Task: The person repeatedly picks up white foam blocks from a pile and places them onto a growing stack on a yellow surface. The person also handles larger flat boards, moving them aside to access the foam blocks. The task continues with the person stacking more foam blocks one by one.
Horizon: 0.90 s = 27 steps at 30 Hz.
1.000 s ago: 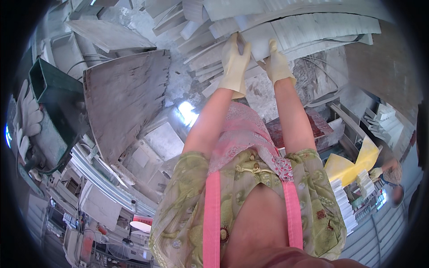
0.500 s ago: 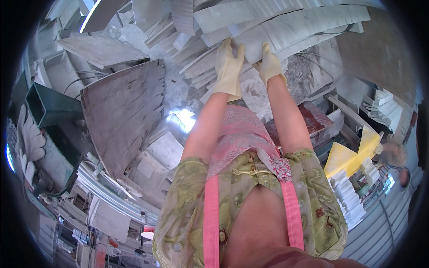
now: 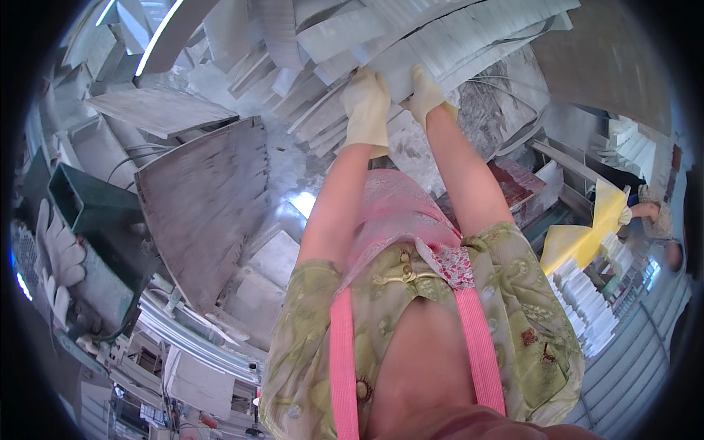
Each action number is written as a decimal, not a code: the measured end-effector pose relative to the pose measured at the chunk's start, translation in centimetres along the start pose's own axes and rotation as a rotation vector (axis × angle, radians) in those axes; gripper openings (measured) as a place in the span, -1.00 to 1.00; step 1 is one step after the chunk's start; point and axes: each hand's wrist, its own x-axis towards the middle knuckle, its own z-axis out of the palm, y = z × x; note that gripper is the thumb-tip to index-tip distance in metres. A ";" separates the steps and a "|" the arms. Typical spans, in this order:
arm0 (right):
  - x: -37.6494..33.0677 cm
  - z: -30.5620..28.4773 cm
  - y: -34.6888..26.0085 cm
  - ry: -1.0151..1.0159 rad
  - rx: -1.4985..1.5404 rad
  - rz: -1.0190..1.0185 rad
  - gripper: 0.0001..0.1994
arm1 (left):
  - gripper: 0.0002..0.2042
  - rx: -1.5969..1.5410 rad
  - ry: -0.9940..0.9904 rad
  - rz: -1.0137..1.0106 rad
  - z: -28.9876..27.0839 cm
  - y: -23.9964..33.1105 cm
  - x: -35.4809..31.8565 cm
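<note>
Both my hands wear cream rubber gloves and reach to the far middle. A smooth, pale slab [image 3: 398, 71] lies between them, at the near end of a long row of whitish strips [image 3: 480, 38]. My left hand [image 3: 367, 103] is closed at the slab's left edge, its fingertips partly hidden. On the right edge, my right hand [image 3: 427, 95] grips with the thumb on top and the fingers curled underneath. Loose pale strips [image 3: 323, 114] lie in a stack just left of my left hand.
A large, dusty brown board [image 3: 209, 198] stands at the left, with a green metal channel [image 3: 95, 198] beyond it. Dusty work gloves [image 3: 59, 246] lie at the far left. Another person [image 3: 653, 211], beside a yellow sheet [image 3: 598, 227] and white stacks [image 3: 583, 297], is at the right.
My left hand's fingers, stretched out before, have curled in at the slab's edge. Both hands sit slightly further left in view. The person at the right has shifted with the yellow sheet.
</note>
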 end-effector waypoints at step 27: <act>-13.2 -14.9 18.6 0.066 1.021 0.057 -0.40 | -0.44 -1.883 -0.265 -1.496 0.8 -1.8 5.5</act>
